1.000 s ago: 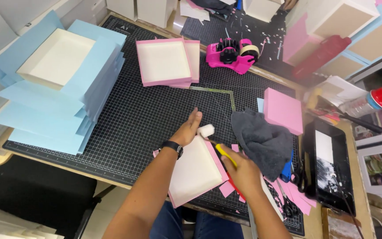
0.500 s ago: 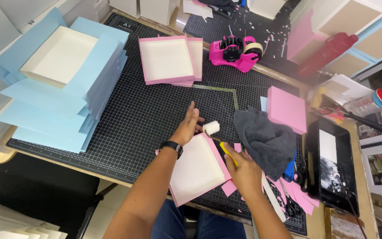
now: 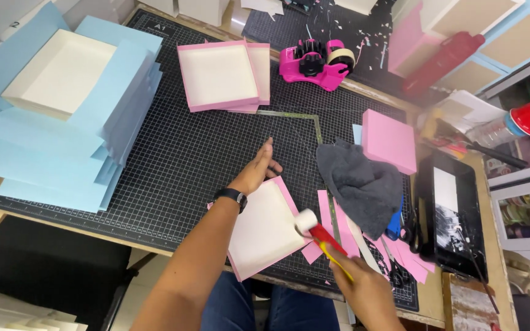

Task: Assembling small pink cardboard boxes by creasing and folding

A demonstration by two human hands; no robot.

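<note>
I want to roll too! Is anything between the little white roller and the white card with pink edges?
Nothing visible is. The right hand holds the small white roller right at the right edge of the white card with pink edges, while the left hand rests at the card's top edge.

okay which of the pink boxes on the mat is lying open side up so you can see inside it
The pink box at the mat's far edge, near the tape dispenser: its white inside shows. The pink box beside the grey cloth shows only a closed pink face.
</note>
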